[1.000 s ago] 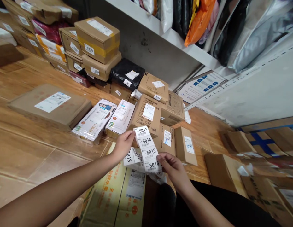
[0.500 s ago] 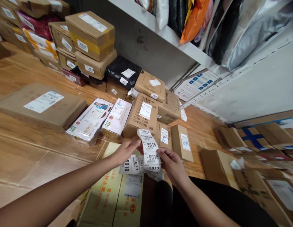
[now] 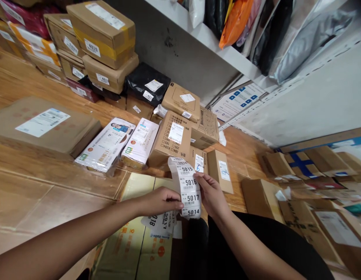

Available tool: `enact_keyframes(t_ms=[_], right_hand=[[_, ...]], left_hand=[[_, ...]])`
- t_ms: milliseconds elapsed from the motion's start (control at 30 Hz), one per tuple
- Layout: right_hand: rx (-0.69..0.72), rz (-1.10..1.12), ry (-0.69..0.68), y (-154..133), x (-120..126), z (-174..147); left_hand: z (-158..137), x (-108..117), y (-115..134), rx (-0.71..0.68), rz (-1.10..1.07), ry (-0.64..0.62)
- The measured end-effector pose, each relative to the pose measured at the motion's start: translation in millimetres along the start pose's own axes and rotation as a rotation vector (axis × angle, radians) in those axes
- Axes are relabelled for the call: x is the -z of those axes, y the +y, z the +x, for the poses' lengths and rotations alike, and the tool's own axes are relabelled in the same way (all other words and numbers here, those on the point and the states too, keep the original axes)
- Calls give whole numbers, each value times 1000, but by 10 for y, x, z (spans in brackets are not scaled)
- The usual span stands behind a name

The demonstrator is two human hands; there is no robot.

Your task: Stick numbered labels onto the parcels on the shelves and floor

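A strip of white number labels (image 3: 189, 190) hangs between my hands, printed 5015, 5016, 5017 and 5014 from top to bottom. My right hand (image 3: 211, 192) pinches its right edge near 5016. At the strip's lower left edge, my left hand (image 3: 163, 201) has its fingers closed, with thumb and fingertips by the 5017 label. More of the label strip (image 3: 160, 222), showing 5018 and 5017, trails below my left hand over a yellow carton (image 3: 126, 249). The trailing part is partly hidden by the hand.
Beyond my hands stand a printed brown box (image 3: 168, 140), two white wrapped packages (image 3: 107, 146) (image 3: 141, 142) and a wide flat box (image 3: 46, 124). Stacked parcels (image 3: 101, 35) line the grey wall. A shelf (image 3: 209, 39) holds bagged parcels above. More boxes (image 3: 262, 198) stand at right.
My left hand has moved down along the label strip, from near the top to the 5017 label. The strip shifted, so 5014 now shows at its bottom. The view has tilted slightly.
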State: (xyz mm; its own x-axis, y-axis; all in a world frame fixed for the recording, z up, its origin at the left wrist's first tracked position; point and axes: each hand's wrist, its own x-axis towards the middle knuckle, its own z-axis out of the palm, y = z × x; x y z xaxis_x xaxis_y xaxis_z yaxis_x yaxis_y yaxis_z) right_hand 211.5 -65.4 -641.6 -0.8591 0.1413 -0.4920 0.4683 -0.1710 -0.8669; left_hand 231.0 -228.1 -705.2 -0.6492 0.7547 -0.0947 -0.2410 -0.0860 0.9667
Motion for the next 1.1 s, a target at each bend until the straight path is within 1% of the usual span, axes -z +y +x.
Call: enact_keyframes(t_ms=[167,433,500,567,700,900,1000,1100], right_hand=[[11,11,17,-8,1,10],[14,15,20,-8,4,13],[13,16,3,-10,6,10],[4,0,-32,-10,13,5],[4,-130,-108,-1,40,-17],[81,-355,-198,9,71,-61],[93,-388,-235,20,79,-62],[73,-385,-259,32,81,-59]], left_hand=[[8,-16,-13,-8,52,-9],[43,-25,-20,-15,44,52],[61,-17,-23,-26,27,95],[82,2,-20,-39,-37,153],[117,101,1,-83,-193,283],[122,325,44,-153,-144,465],[109,401,105,-158,-178,518],[87,451,176,-141,-239,534]])
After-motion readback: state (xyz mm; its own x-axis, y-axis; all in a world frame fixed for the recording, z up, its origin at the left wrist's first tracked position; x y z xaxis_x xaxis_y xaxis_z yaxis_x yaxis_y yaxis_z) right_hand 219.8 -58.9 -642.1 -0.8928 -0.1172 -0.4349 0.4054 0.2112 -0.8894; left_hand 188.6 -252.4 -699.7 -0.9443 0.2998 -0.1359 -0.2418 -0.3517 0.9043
